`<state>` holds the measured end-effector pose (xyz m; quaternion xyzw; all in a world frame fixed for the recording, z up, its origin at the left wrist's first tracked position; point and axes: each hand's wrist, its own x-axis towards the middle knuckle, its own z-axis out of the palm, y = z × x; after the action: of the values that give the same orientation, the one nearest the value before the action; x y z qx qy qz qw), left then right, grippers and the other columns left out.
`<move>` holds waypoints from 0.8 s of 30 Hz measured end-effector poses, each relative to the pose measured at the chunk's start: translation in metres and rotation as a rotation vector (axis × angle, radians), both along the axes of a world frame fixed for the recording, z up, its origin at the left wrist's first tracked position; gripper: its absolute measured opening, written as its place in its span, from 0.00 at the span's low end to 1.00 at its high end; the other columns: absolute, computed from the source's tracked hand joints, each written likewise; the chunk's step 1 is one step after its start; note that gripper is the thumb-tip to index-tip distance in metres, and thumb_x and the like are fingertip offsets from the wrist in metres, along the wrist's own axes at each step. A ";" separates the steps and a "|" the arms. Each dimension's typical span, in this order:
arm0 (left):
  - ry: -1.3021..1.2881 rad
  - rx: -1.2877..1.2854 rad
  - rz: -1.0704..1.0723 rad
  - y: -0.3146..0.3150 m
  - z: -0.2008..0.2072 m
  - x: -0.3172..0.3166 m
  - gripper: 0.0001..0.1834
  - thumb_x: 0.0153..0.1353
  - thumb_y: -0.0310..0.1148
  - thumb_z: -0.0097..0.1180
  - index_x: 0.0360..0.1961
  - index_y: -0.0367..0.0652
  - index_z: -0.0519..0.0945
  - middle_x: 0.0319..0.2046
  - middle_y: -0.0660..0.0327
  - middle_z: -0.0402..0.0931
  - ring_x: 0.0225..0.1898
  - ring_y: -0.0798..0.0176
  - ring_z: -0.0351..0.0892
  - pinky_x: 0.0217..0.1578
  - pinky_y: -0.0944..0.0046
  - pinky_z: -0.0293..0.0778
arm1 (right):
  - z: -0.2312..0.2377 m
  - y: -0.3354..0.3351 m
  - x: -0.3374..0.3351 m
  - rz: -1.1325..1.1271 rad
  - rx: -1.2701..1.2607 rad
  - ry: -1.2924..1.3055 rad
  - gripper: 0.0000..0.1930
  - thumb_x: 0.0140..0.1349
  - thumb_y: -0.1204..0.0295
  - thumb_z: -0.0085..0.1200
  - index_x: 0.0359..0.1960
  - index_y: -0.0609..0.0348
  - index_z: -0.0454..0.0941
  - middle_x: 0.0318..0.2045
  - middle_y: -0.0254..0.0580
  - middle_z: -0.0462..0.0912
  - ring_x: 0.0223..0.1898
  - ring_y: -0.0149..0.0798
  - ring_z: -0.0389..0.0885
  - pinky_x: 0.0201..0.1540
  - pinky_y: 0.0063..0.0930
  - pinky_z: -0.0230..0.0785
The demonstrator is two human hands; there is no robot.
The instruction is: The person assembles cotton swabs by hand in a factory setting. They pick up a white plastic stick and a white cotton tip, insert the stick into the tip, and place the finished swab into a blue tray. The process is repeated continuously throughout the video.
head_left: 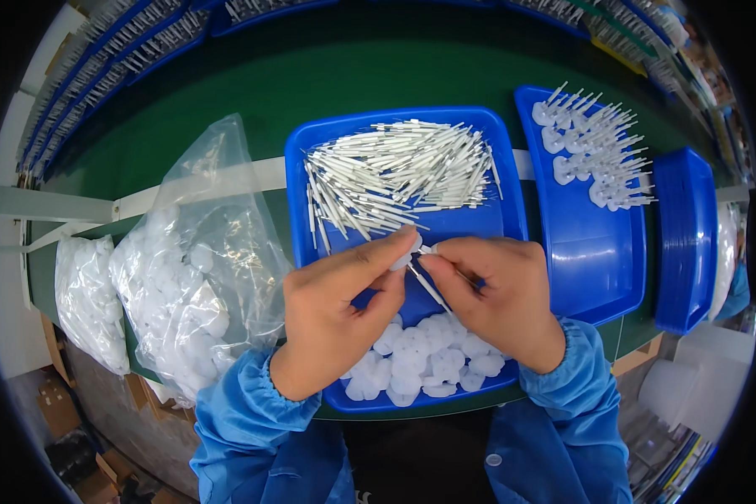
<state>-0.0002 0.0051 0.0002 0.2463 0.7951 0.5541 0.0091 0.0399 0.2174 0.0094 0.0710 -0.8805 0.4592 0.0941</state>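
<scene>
Above a blue tray point(470, 223), my two hands meet fingertip to fingertip. My left hand point(332, 307) pinches a white, translucent plastic disc point(405, 254) between thumb and fingers. In my right hand point(508, 290), closed at the thumb and index finger, are slim white rods with thin metal ends; one rod point(427, 286) slants down below the fingertips. Where rod and disc meet is partly hidden by my fingers. A heap of the same white rods point(403, 164) fills the tray's far part. Loose translucent discs point(428, 357) are piled at its near end, under my wrists.
A second blue tray point(596, 273) on the right holds rows of discs with rods standing out of them. Beyond it are stacked blue trays point(685, 244). Transparent bags of white discs point(197, 286) lie left on the green table point(311, 76). Filled trays line the back.
</scene>
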 end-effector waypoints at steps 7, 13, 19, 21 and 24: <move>0.157 -0.099 0.037 0.003 -0.002 0.002 0.25 0.59 0.14 0.70 0.59 0.39 0.91 0.46 0.49 0.93 0.37 0.57 0.96 0.39 0.64 0.89 | 0.002 -0.007 0.000 -0.056 0.276 0.252 0.05 0.64 0.71 0.74 0.36 0.57 0.90 0.22 0.41 0.86 0.21 0.45 0.84 0.26 0.35 0.73; 0.026 -0.030 0.013 0.000 -0.003 0.004 0.29 0.58 0.14 0.71 0.63 0.40 0.90 0.34 0.53 0.91 0.32 0.62 0.94 0.36 0.67 0.86 | 0.009 0.002 -0.002 -0.033 -0.128 -0.170 0.05 0.67 0.73 0.73 0.38 0.60 0.92 0.20 0.43 0.83 0.17 0.36 0.78 0.23 0.30 0.69; 0.037 -0.023 0.010 0.002 -0.005 0.007 0.29 0.59 0.15 0.71 0.63 0.40 0.90 0.32 0.54 0.91 0.30 0.64 0.93 0.35 0.67 0.86 | 0.010 0.001 -0.001 -0.037 -0.126 -0.156 0.05 0.68 0.73 0.73 0.37 0.61 0.92 0.19 0.43 0.81 0.16 0.34 0.75 0.23 0.29 0.67; 0.031 -0.035 -0.006 0.001 -0.005 0.007 0.29 0.59 0.16 0.72 0.63 0.40 0.89 0.33 0.54 0.91 0.32 0.63 0.93 0.36 0.67 0.86 | 0.011 0.003 -0.001 -0.018 -0.108 -0.185 0.05 0.67 0.73 0.73 0.38 0.60 0.92 0.19 0.43 0.82 0.17 0.34 0.76 0.23 0.29 0.68; -0.015 -0.006 -0.022 0.000 -0.004 0.004 0.28 0.60 0.19 0.75 0.63 0.40 0.89 0.39 0.54 0.92 0.38 0.61 0.94 0.40 0.65 0.87 | 0.010 0.005 0.000 -0.017 -0.100 -0.156 0.05 0.67 0.73 0.74 0.39 0.61 0.91 0.20 0.43 0.83 0.17 0.35 0.79 0.23 0.29 0.69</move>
<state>0.0040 0.0048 -0.0038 0.2507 0.7939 0.5535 0.0218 0.0401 0.2220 0.0190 0.0228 -0.8616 0.5060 0.0327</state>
